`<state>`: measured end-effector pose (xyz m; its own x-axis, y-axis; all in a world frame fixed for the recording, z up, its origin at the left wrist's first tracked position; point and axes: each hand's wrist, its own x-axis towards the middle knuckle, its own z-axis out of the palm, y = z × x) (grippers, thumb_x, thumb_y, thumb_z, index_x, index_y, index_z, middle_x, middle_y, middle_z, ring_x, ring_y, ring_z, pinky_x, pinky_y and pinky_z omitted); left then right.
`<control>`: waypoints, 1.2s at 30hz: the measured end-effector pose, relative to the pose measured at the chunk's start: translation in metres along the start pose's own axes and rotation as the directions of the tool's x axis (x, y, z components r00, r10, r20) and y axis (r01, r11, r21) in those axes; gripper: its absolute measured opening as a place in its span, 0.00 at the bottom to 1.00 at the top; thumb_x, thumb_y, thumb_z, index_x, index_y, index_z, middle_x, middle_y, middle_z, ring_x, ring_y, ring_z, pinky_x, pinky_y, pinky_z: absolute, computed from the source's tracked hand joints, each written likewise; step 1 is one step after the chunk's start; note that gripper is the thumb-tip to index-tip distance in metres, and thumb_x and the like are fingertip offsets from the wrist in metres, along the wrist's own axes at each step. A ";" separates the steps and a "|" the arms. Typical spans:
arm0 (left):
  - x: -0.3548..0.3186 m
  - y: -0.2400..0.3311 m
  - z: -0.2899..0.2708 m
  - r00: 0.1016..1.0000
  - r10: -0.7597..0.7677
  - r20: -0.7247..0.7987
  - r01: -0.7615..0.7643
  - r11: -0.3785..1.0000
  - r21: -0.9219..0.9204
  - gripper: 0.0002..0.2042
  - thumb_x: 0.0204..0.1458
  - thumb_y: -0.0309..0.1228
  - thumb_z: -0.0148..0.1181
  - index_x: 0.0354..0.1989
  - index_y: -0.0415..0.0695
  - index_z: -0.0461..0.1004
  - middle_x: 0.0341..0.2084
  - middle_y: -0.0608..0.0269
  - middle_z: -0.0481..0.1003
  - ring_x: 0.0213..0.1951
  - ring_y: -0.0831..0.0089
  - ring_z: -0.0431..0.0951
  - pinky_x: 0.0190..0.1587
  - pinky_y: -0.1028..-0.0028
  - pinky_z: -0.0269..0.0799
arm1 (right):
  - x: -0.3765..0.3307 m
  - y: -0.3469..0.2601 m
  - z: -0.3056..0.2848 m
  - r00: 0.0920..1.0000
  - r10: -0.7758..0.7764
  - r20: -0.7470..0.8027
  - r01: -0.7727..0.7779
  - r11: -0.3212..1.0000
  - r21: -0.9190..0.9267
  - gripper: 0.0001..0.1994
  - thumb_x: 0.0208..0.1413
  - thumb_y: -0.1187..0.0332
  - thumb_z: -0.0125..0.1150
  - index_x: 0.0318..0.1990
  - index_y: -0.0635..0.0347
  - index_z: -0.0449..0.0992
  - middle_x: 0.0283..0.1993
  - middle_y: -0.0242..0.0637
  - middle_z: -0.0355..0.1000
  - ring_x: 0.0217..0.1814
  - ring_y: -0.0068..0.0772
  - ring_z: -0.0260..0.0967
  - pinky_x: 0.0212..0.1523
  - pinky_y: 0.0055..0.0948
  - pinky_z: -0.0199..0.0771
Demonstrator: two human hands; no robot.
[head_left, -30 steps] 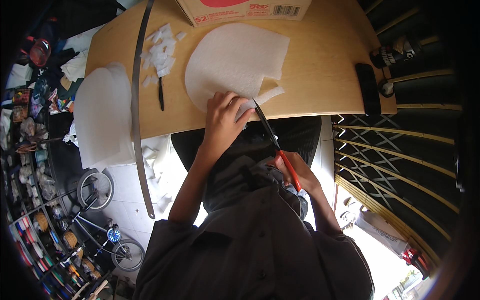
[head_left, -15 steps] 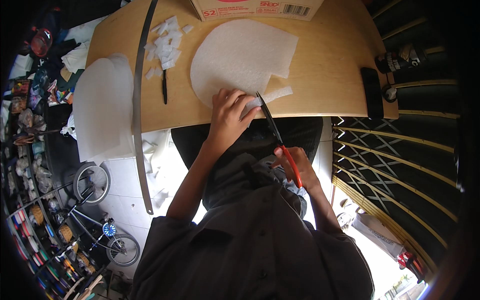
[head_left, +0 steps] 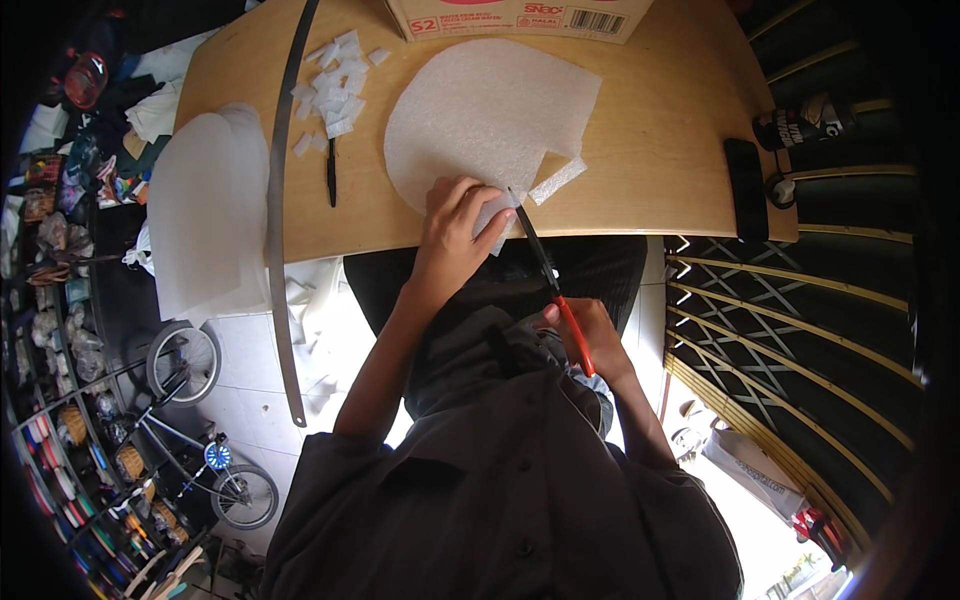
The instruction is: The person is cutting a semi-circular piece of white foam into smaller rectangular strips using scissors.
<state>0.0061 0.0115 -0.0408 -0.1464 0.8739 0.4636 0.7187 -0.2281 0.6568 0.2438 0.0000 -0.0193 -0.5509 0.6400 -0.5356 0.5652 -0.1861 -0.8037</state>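
A rounded white foam sheet [head_left: 480,110] lies on the wooden table, with a notch in its right side. My left hand [head_left: 455,222] grips the sheet's near edge between thumb and fingers, and a small flap hangs below the thumb past the table edge. My right hand [head_left: 592,335] is closed round the red handles of the scissors [head_left: 535,245]. Their dark blades look closed or nearly so, with the tips at the foam beside my left fingertips. A narrow foam strip [head_left: 558,181] rests just right of the blades, near the notch.
Small foam pieces [head_left: 335,85] and a black pen [head_left: 331,172] lie left of the sheet. A long metal ruler [head_left: 277,200] crosses the table edge beside stacked foam sheets [head_left: 205,215]. A carton [head_left: 510,18] stands behind; a black phone [head_left: 745,188] lies right.
The scissor blades have come together and their tips have shifted slightly left. The foam strip has turned to a steeper slant and moved a little left. My left hand stays nearly in place.
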 end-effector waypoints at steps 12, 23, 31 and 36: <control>0.018 0.024 0.031 0.997 0.067 -0.027 -0.060 0.978 0.201 0.13 0.46 0.34 0.71 0.38 0.45 0.76 0.34 0.64 0.73 0.38 0.59 0.70 0.40 0.60 0.64 | -0.029 0.036 -0.024 0.996 0.012 -0.089 0.005 0.984 0.179 0.46 0.57 0.27 0.42 0.42 0.74 0.79 0.10 0.31 0.61 0.14 0.23 0.68 0.19 0.25 0.66; 0.021 0.030 0.044 1.000 0.007 0.030 -0.016 0.955 0.296 0.11 0.45 0.31 0.71 0.36 0.44 0.77 0.35 0.64 0.73 0.38 0.59 0.70 0.40 0.59 0.65 | -0.030 0.025 -0.029 0.994 0.049 -0.096 -0.038 0.992 0.117 0.41 0.51 0.24 0.46 0.22 0.64 0.67 0.13 0.32 0.62 0.16 0.26 0.70 0.20 0.27 0.69; 0.022 0.025 0.041 0.994 0.085 0.068 -0.094 0.986 0.141 0.10 0.43 0.28 0.70 0.35 0.44 0.77 0.34 0.66 0.73 0.39 0.59 0.71 0.42 0.59 0.65 | -0.036 0.023 -0.035 0.997 0.076 -0.021 -0.073 0.991 0.114 0.43 0.49 0.22 0.46 0.22 0.64 0.67 0.14 0.34 0.64 0.18 0.28 0.73 0.23 0.28 0.73; 0.020 0.020 0.042 0.994 0.093 0.060 -0.100 0.987 0.125 0.11 0.43 0.29 0.71 0.35 0.44 0.77 0.34 0.67 0.74 0.39 0.59 0.71 0.43 0.60 0.65 | -0.037 0.020 -0.036 0.996 0.086 0.017 -0.087 0.991 0.097 0.44 0.50 0.21 0.40 0.22 0.64 0.67 0.14 0.34 0.63 0.19 0.29 0.75 0.25 0.27 0.75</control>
<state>0.0459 0.0422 -0.0438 -0.0379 0.8732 0.4858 0.8088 -0.2587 0.5281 0.2971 -0.0002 -0.0063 -0.5104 0.6093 -0.6069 0.5488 -0.3126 -0.7753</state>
